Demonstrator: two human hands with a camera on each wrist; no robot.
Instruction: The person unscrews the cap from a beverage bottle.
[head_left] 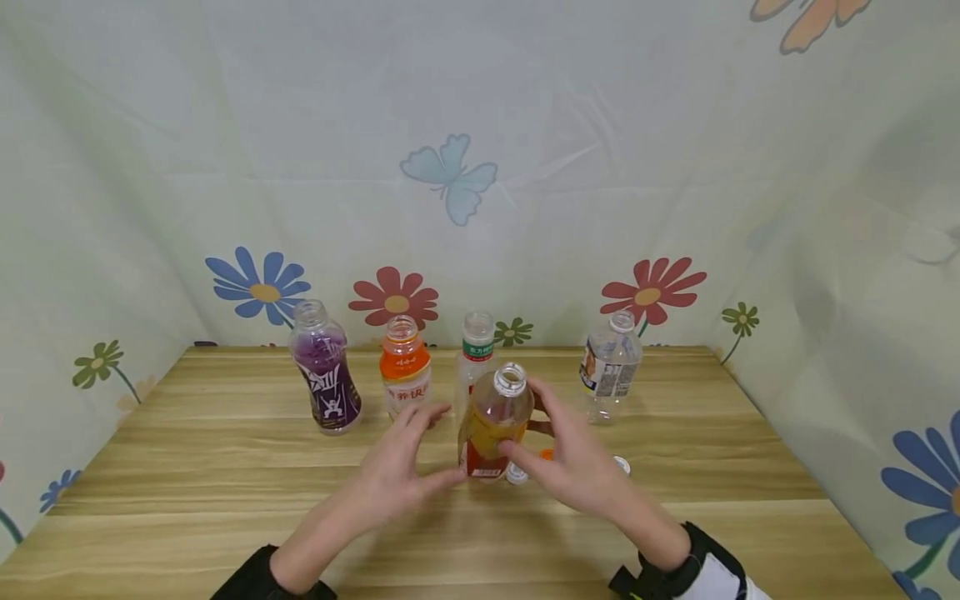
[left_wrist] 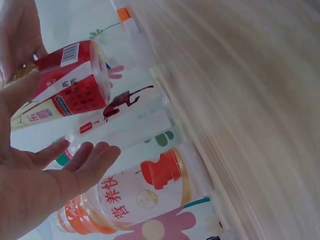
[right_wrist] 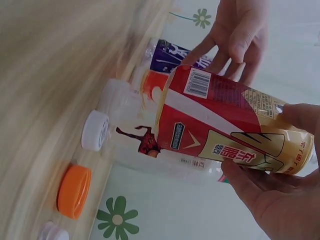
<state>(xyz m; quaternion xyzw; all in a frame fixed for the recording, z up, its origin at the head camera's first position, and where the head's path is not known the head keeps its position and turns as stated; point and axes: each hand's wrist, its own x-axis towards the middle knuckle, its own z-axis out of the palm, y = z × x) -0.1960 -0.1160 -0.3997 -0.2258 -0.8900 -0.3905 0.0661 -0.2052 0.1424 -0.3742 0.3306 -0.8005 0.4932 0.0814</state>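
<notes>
My right hand [head_left: 573,462] grips an uncapped clear bottle with a red and yellow label [head_left: 491,437], thumb on one side and fingers on the other. In the right wrist view the bottle is tilted, its base raised off the table. Beside it, my left hand [head_left: 397,467] has its fingers spread and holds nothing; whether its thumb touches the bottle I cannot tell. Close behind stands a clear bottle with a green neck band [head_left: 478,350], partly hidden. A white cap [right_wrist: 95,131], an orange cap [right_wrist: 74,191] and another white cap [right_wrist: 52,232] lie on the table.
Uncapped bottles stand along the back of the wooden table [head_left: 187,483]: a purple-labelled one [head_left: 330,383], an orange and white one [head_left: 407,375], and a clear one with a white and blue label [head_left: 611,367] at right. A flowered cloth [head_left: 300,167] hangs behind.
</notes>
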